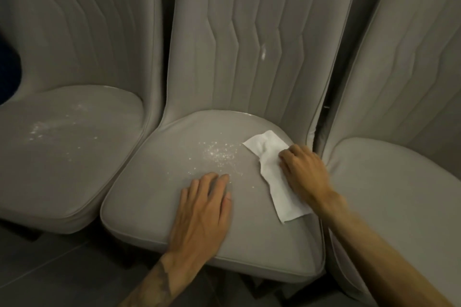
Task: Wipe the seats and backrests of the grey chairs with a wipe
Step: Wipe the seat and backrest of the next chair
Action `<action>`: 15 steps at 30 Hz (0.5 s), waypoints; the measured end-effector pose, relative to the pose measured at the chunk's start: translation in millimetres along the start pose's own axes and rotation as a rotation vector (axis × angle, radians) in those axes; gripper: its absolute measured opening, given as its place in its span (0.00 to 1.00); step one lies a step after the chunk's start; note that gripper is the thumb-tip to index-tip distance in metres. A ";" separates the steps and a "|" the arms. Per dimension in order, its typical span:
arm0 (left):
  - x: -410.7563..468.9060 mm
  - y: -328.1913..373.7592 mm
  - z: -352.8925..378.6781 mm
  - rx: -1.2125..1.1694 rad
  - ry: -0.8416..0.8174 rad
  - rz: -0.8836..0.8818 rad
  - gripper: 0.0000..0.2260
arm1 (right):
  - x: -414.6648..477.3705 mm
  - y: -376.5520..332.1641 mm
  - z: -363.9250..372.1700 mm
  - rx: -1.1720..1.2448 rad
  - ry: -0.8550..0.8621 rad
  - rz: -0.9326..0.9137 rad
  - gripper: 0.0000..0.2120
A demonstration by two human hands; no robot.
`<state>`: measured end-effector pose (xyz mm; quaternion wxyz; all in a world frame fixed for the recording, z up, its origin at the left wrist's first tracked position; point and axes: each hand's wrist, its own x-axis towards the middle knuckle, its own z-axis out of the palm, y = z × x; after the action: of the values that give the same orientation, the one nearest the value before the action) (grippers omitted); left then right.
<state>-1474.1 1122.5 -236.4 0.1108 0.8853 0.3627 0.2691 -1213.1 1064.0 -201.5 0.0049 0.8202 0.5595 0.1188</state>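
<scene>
Three grey padded chairs stand side by side, their seat edges close together. At the far left edge is a dark blue shape (10,75), cut off by the frame (cannot tell what it is). Left chair (82,40): backrest stitched in zigzag lines, faint white specks (50,129) scattered over the seat. A dark tiled floor (62,269) shows below the seat fronts. Middle chair (154,207): the left hand (202,209) lies flat on the front half of the seat, fingers straight and close together, holding nothing. Just beyond its fingertips a patch of white crumbs (219,154) sits near the seat's centre, with white smears (263,52) on the backrest above. The wipe (270,169), white and creased, lies on the right part of this seat, just right of the crumbs. The right hand (304,172) rests on its right edge, fingers curled down, gripping it against the cushion. Right chair (399,182): seat and backrest only partly in frame. The light is dim and even.
</scene>
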 end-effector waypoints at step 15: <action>3.9 -32.8 -19.6 0.132 0.036 -0.010 0.20 | 16.6 -27.0 23.3 0.203 -0.210 0.049 0.31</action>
<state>-1501.9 1148.6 -231.4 0.0468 0.8838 0.3863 0.2600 -1227.5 1092.2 -224.8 -0.0224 0.8380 0.5447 -0.0246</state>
